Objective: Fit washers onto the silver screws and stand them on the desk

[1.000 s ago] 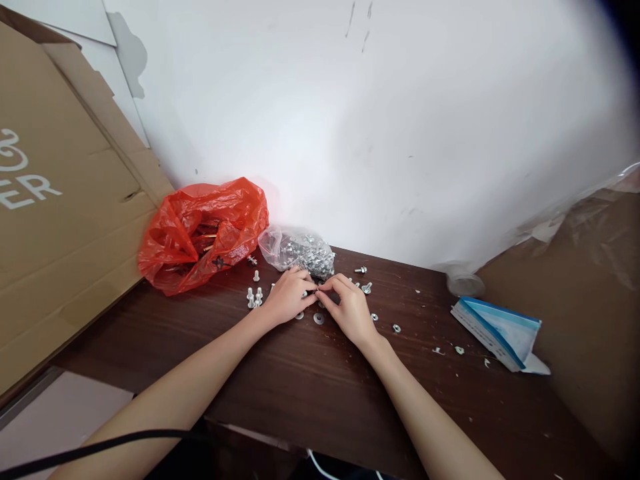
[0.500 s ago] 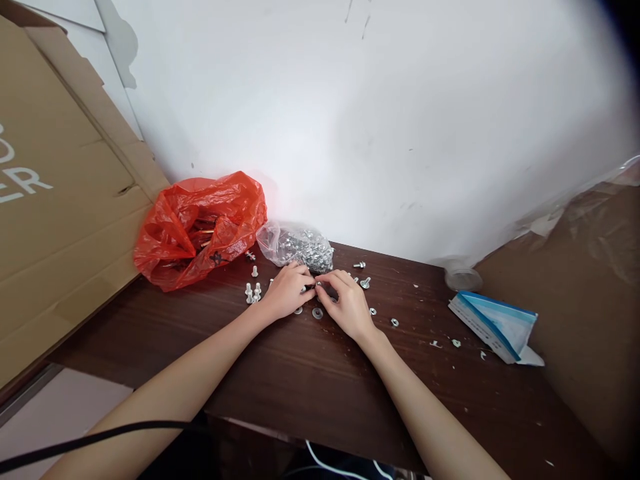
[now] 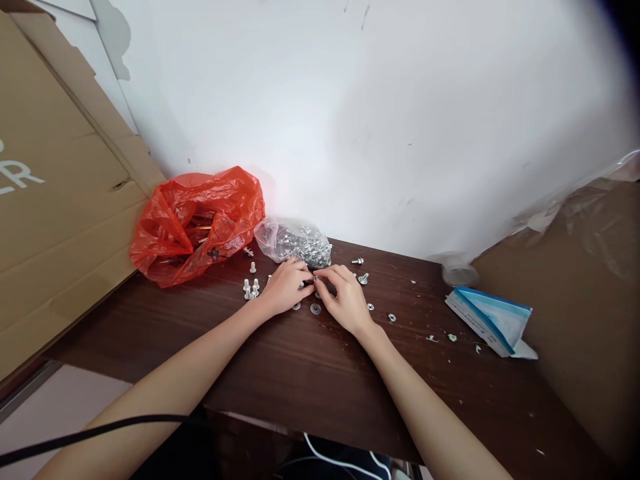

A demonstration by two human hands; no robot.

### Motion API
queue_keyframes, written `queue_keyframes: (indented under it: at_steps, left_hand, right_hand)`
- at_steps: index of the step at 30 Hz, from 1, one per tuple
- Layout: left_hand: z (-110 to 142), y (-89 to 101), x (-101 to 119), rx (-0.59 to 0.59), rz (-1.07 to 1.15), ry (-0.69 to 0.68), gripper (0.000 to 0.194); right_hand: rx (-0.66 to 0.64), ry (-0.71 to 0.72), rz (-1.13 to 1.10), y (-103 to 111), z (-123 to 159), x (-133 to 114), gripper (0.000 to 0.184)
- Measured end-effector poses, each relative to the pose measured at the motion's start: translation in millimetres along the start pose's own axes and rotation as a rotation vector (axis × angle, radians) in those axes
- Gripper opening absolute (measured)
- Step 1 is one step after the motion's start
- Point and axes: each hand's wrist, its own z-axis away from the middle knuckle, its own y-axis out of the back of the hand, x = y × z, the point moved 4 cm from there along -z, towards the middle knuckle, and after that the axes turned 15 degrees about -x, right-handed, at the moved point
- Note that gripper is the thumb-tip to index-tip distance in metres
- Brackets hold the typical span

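Both hands are together at the far middle of the dark brown wooden table [image 3: 310,373], fingertips meeting. The left hand [image 3: 286,288] and the right hand [image 3: 345,299] are pinched on a small silvery metal part [image 3: 314,281] between them; it is too small to say whether it is a bolt, a nut or both. That grip matches half a second ago: same pinch, same spot, hands barely shifted against the loose hardware around them.

Just under the fingers lies a flat silver washer [image 3: 315,309] on the wood, where it lay before. To the left of the left hand stands a little cluster of upright silver bolts [image 3: 251,287]. To the right of the right hand, a few more scattered bolts and washers [image 3: 370,293] lie well spread.

Just beyond the fingertips sits a clear plastic bag of silver fasteners [image 3: 294,241], and beside it, against the white wall [image 3: 380,120], a crumpled red plastic bag [image 3: 197,223]. Far left leans a large brown cardboard sheet [image 3: 60,200]. Over on the right lies a blue and white paper packet [image 3: 489,319].

The whole scene sits slightly higher and further left than a second ago; the things themselves have not moved.
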Motion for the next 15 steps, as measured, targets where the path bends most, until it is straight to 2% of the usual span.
queue_keyframes:
  at_steps: [6,11,15]
  left_hand:
    - [-0.5,-0.3,-0.5,-0.006,-0.006,0.006,0.017]
    - [-0.7,1.0,1.4,-0.016,-0.028,0.019,0.021]
    - [-1.1,1.2,2.1,-0.016,-0.033,0.016,0.021]
  right_hand:
    - [-0.004,-0.051,0.063,-1.0,-0.1,1.5,0.013]
    - [0.048,-0.103,0.094,4.2,0.5,4.9,0.037]
    - [0.067,-0.088,0.035,4.6,1.0,4.6,0.027]
